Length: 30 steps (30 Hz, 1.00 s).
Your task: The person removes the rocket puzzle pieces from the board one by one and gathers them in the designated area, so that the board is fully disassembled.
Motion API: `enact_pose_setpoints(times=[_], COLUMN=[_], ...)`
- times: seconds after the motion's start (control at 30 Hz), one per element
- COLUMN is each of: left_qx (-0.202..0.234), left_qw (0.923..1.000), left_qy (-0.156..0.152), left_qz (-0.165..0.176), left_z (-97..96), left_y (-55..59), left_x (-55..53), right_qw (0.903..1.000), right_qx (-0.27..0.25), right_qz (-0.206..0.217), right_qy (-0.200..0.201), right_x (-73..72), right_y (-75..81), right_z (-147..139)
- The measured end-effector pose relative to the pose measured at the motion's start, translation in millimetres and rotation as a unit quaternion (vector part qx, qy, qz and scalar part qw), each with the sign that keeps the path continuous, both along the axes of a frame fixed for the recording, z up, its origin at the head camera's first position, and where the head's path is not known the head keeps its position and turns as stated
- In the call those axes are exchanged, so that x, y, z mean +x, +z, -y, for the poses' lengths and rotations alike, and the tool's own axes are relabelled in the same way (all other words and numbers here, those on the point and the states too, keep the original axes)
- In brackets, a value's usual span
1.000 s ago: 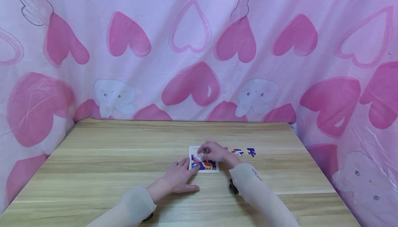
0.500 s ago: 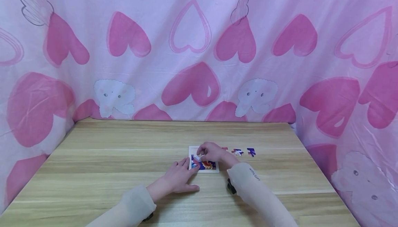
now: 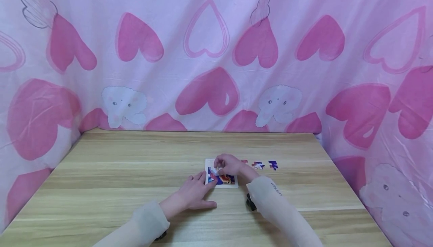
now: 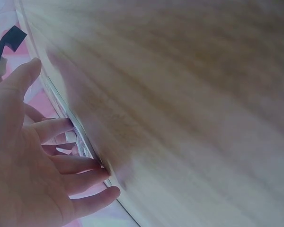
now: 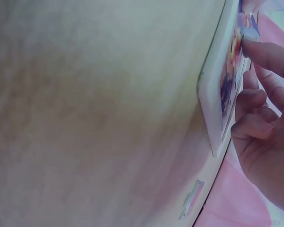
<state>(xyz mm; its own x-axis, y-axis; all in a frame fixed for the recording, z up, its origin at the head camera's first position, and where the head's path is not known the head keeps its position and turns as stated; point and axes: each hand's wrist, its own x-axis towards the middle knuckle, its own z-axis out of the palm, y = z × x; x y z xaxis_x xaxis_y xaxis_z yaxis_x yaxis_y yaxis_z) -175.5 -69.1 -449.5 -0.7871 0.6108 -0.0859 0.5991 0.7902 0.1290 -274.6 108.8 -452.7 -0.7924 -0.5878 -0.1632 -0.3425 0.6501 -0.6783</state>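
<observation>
A small jigsaw puzzle tray [image 3: 221,186] with a white rim lies on the table, its picture dark blue, red and yellow. My left hand [image 3: 193,193] lies flat at the tray's left side, fingers spread, one finger reaching over the lower left rim. Over the tray's upper half, my right hand [image 3: 230,165] pinches a pale puzzle piece [image 5: 250,33] between thumb and finger, close above the picture. In the right wrist view the other fingers are curled beside the tray. The right hand hides the upper right part of the tray.
Loose puzzle pieces lie right of the tray: a blue one [image 3: 273,165], a white and purple one [image 3: 258,165], and a reddish one [image 3: 244,161] partly behind the right hand. A pink curtain [image 3: 206,85] with hearts surrounds the wooden table [image 3: 135,175].
My right hand and sleeve have shifted slightly left, with the puzzle piece still pinched. The left hand and the tray have stayed in place.
</observation>
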Motion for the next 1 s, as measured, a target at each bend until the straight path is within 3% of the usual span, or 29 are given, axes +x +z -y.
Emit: enact_pose_setpoints(times=[0.5, 0.8, 1.0], left_qx=[0.000, 0.004, 0.007], left_qw=[1.0000, 1.0000, 0.9999], left_qy=[0.002, 0.001, 0.001], left_qz=[0.008, 0.007, 0.007], left_z=[0.0, 0.6, 0.7], left_y=[0.2, 0.4, 0.0], left_x=[0.1, 0.4, 0.5], right_qw=[0.9974, 0.9929, 0.9924], right_qx=[-0.058, -0.114, -0.113], right_qz=[0.042, 0.034, 0.047], right_qy=[-0.006, 0.004, -0.009], right_x=[1.5, -1.3, 1.1], right_y=[0.1, -4.1, 5.2], right_z=[-3, -10, -25])
